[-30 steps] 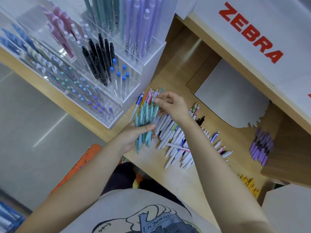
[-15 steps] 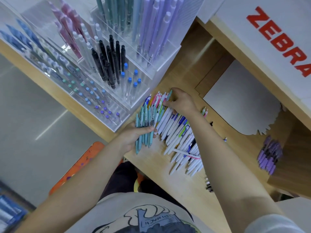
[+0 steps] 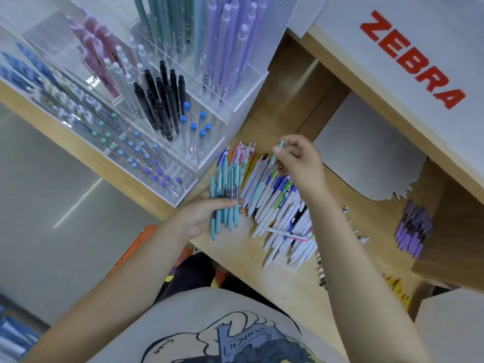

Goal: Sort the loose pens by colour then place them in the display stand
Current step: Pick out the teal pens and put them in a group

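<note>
Between our right hand fingertips we are pinching one teal pen, its long axis lying parallel to the teal bundle that our left hand is gripping just to the left. Beyond these, the display stand is standing, with bare shelf toward us.

The right hand covers the middle of the single teal pen it pinches; only the cap end above the fingers and a short stretch below show. The left hand's fingers hide a band across its bundle of teal plastic pens. The right forearm covers part of the heap of loose white-barrelled pens beneath that grip. The clear acrylic display stand runs off the top edge. The purple pens well right are blurred.
</note>
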{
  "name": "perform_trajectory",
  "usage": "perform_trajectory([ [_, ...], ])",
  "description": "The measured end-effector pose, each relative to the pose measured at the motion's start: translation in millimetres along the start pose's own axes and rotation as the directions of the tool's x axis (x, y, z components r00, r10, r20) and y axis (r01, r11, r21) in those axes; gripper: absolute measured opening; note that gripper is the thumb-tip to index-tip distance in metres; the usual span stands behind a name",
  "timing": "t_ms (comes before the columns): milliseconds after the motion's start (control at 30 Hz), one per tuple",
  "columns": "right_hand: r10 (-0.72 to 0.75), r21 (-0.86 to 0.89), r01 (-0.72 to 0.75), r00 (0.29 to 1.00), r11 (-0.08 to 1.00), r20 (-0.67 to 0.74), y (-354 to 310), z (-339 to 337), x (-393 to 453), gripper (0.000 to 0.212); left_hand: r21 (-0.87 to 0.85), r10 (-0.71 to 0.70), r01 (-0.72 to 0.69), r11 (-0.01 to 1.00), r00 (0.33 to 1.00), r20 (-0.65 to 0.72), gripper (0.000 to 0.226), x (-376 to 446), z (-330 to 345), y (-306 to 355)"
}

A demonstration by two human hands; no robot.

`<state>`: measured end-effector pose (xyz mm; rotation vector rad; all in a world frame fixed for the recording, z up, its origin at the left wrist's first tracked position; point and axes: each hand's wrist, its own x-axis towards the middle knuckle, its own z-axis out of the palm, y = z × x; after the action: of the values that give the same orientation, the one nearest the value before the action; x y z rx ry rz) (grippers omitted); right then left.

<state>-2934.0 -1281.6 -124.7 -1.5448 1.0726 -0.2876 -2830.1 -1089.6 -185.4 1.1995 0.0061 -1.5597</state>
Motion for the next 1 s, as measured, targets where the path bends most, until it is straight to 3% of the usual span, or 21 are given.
perform_trajectory([
  [133, 0.042, 0.078, -0.052, 0.992, 0.996, 0.12, -1.3, -1.9, -36.1, 0.02, 0.025, -0.019, 0.018, 1.0, 0.997, 0.076, 0.047, -1.6, 25.4, 5.3],
  [233, 0.023, 0.093, -0.029, 0.998, 0.995, 0.065, 2.9, -2.3, -52.3, 0.019, 0.04, -0.037, 0.032, 0.999, 0.992, 0.125, 0.052, -2.8, 49.0, 7.3],
  [433, -0.056, 0.07, 0.063, 0.993, 0.996, -0.101, 11.1, -30.8, -76.7, 0.037, 0.281, -0.133, 0.064, 0.958, 0.963, 0.233, 0.022, -10.5, 96.4, 8.3],
  [533, -0.069, 0.06, 0.075, 0.993, 0.995, -0.101, 11.7, -41.8, -83.7, 0.019, 0.351, -0.199, 0.094, 0.932, 0.94, 0.278, 0.016, -11.5, 122.1, 4.3],
  [700, -0.022, 0.063, 0.029, 0.994, 0.998, -0.105, 12.0, -66.6, -101.7, 0.024, 0.345, -0.189, 0.102, 0.933, 0.955, 0.227, 0.026, -8.7, 160.3, -7.5],
  [767, 0.08, 0.205, -0.036, 0.975, 0.978, -0.208, 18.9, -76.8, -109.1, 0.036, 0.253, -0.122, 0.077, 0.964, 0.979, 0.166, 0.018, -1.4, 168.4, -6.4],
  [833, 0.245, 0.445, -0.112, 0.936, 0.889, -0.254, 30.3, -77.5, -118.6, 0.041, 0.091, -0.095, 0.085, 0.992, 0.99, 0.107, 0.009, 9.9, 173.6, -1.7],
  [933, 0.423, 0.593, -0.223, 0.878, 0.774, -0.222, 50.3, -64.9, -135.4, 0.047, -0.075, -0.061, 0.07, 0.995, 0.992, 0.11, 0.006, 27.8, 184.4, -1.5],
  [1000, 0.475, 0.759, -0.192, 0.863, 0.622, -0.171, 57.8, -57.0, -140.9, 0.05, -0.089, -0.048, 0.06, 0.994, 0.99, 0.129, 0.007, 32.3, 197.7, -11.4],
])
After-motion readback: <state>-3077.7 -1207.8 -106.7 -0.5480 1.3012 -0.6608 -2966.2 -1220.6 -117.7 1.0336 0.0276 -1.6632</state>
